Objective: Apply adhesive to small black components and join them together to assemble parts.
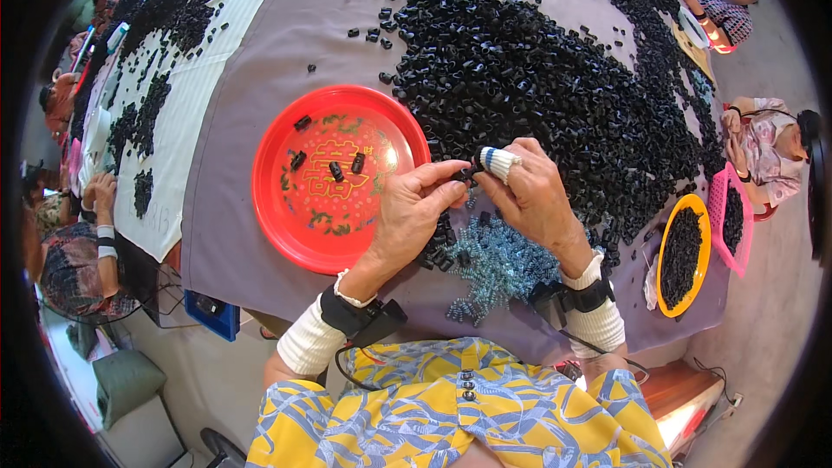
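In the head view, the left hand (403, 217) has its thumb and forefinger pinched on a small, dark, shiny black piece (464, 176), whose outline is mostly hidden by the fingertips. The right hand (539, 199) grips the same piece from the other side, its fingers bent, and a white knitted finger sleeve with a blue stripe (499, 163) covers one finger. The piece is held above the worktop covered in greyish-purple cloth (227, 156), out from the middle of its near edge, between the tray and the large heap.

Toward the worktop's left near corner sits a round red tray with a gold and green pattern (267, 217); four short black tubular pieces (336, 172) lie apart inside it. A loose pile of translucent bluish coil-shaped pieces (498, 269) lies by the near edge, between the forearms and partly below the right hand. Beyond the hands, a broad heap of short black tubular parts (511, 78) spreads toward the far and right edges, with strays around it.

At the right near corner stands a yellow oval basket (666, 247) filled with thin dark pieces; a pink perforated plastic basket (718, 217) is just beside it, at the right edge.
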Demonstrator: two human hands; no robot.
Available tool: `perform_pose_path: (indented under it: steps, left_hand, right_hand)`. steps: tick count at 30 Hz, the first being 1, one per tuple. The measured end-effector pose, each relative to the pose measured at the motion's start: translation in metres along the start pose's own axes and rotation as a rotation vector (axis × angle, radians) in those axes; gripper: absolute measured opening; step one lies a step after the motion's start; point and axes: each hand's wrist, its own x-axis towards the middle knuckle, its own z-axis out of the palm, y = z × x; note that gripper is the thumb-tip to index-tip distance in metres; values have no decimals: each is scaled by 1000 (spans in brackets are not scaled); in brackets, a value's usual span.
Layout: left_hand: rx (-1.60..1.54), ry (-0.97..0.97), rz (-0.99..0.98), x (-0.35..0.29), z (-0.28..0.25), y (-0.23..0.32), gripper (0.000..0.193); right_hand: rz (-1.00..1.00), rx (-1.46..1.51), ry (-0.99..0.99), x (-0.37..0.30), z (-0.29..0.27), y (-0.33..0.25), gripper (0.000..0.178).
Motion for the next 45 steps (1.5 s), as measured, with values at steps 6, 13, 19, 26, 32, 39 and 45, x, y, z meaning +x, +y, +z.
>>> perform_pose_path:
  steps: [6, 13, 19, 26, 32, 39, 45]
  left_hand:
    - [96, 3, -14, -1, 2, 4, 25]
    - [100, 17, 31, -1, 5, 0, 25]
    - [112, 4, 26, -2, 3, 1, 25]
    - [105, -9, -15, -2, 6, 5, 25]
    - [54, -19, -33, -2, 5, 5, 25]
    - [25, -10, -37, -1, 6, 4, 26]
    - [14, 21, 1, 0, 8, 0, 25]
  right_hand:
    - [-57, -106, -5, 0, 0, -2, 14]
    - [-43, -96, -79, 0, -4, -3, 11]
    - [-13, -19, -103, -1, -7, -1, 13]
    - [11, 82, -4, -2, -5, 2, 14]
    - [-17, 97, 74, -2, -6, 3, 14]
    - [-11, 71, 111, -6, 1, 4, 15]
    - [-5, 44, 117, -9, 6, 2, 15]
